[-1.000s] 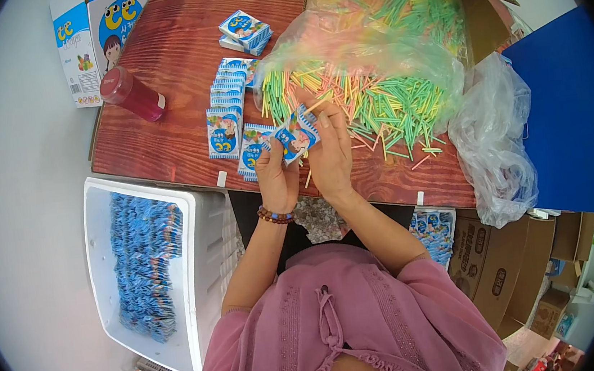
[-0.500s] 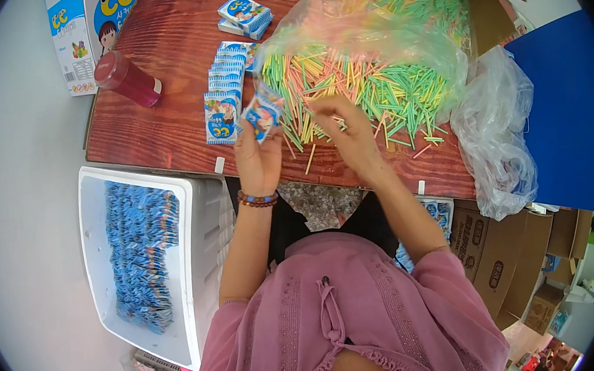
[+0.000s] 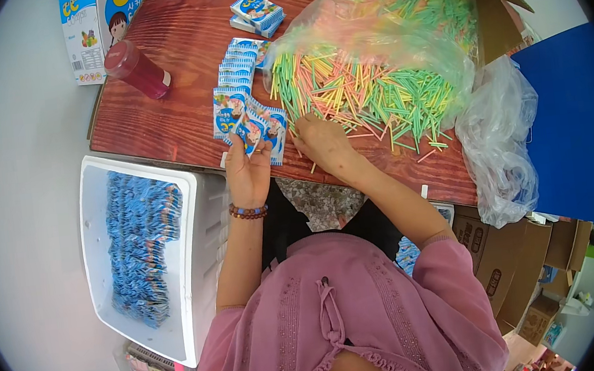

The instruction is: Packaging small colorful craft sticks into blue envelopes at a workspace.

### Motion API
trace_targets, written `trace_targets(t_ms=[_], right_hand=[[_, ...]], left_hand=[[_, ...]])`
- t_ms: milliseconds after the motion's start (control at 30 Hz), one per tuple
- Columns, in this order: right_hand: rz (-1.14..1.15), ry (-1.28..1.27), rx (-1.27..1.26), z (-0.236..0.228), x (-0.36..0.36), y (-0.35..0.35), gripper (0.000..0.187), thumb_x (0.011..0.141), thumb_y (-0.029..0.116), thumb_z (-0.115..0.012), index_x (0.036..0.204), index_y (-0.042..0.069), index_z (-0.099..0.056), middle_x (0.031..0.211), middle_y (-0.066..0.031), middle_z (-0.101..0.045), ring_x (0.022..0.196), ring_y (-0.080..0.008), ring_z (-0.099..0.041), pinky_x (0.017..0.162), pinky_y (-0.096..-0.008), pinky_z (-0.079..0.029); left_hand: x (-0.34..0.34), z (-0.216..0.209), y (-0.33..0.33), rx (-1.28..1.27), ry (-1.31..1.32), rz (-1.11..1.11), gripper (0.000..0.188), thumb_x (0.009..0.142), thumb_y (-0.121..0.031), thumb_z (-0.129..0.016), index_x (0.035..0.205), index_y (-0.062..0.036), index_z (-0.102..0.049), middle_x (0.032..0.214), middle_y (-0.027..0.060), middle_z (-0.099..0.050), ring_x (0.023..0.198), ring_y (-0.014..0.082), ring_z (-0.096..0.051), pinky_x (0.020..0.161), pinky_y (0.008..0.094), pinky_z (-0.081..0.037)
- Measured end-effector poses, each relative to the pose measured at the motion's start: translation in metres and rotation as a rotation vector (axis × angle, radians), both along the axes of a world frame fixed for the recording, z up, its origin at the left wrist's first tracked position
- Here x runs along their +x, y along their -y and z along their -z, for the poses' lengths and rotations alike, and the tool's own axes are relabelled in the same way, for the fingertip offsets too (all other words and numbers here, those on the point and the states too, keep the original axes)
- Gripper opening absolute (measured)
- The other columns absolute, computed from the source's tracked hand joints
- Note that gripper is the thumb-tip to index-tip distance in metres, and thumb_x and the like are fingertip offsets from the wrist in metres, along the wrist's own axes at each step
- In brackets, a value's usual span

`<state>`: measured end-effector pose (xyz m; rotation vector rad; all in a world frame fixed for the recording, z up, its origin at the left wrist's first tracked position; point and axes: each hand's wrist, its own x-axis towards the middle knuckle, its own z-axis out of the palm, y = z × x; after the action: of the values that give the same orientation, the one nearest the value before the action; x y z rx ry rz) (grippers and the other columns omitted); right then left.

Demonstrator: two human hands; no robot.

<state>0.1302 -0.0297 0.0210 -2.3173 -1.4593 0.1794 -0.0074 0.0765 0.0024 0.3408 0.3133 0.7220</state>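
Observation:
My left hand is closed on a small blue-and-white packet at the table's near edge, its thumb and fingers on the lower part. Another packet lies fanned against it on the right; whether my hand holds that one too is unclear. Just beyond is an overlapping row of similar packets. My right hand rests at the near left edge of a heap of thin pink, yellow and green sticks. Its fingers are curled together, and what they pinch is hidden.
A clear plastic bag of sticks opens from a cardboard box. A red-lidded jar and stacked packets stand on the wooden table. A white bin of packets is at left, crumpled plastic at right.
My right hand has come left and nearer, down to the sticks' edge, its fingers now curled. The held packet has turned flatter, and a second packet shows fanned beside it.

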Motion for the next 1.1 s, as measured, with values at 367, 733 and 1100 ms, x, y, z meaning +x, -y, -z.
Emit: trace_targets(t_ms=[367, 733, 1100], right_hand=[[-0.018, -0.074, -0.093, -0.002, 0.014, -0.010, 0.013, 0.075, 0.010, -0.060, 0.079, -0.003, -0.061, 0.077, -0.0218, -0.063, 0.072, -0.0370, -0.065, 0.064, -0.0438, -0.052], [0.209, -0.930, 0.293, -0.029, 0.041, 0.028, 0.012, 0.087, 0.010, -0.061, 0.083, -0.001, -0.058, 0.066, -0.0069, -0.063, 0.056, -0.0117, -0.058, 0.053, -0.0269, -0.045], [0.147, -1.068, 1.069, -0.066, -0.002, 0.010, 0.003, 0.089, 0.001, -0.062, 0.091, 0.003, -0.059, 0.084, 0.0018, -0.060, 0.077, -0.0044, -0.055, 0.072, -0.0209, -0.044]], left_hand=[[0.001, -0.008, 0.004, -0.040, -0.039, -0.018, 0.026, 0.098, -0.025, -0.053, 0.108, -0.0027, -0.060, 0.106, 0.0055, -0.066, 0.091, 0.0146, -0.061, 0.081, 0.0310, -0.048], [0.007, -0.006, 0.017, -0.028, -0.105, 0.026, 0.022, 0.097, -0.022, -0.056, 0.105, -0.0028, -0.063, 0.106, 0.0062, -0.067, 0.095, 0.0151, -0.063, 0.081, 0.0313, -0.050], [0.020, -0.009, 0.030, 0.093, -0.101, 0.118, 0.033, 0.099, -0.029, -0.051, 0.119, -0.0046, -0.056, 0.119, 0.0076, -0.062, 0.101, 0.0179, -0.060, 0.083, 0.0315, -0.048]])
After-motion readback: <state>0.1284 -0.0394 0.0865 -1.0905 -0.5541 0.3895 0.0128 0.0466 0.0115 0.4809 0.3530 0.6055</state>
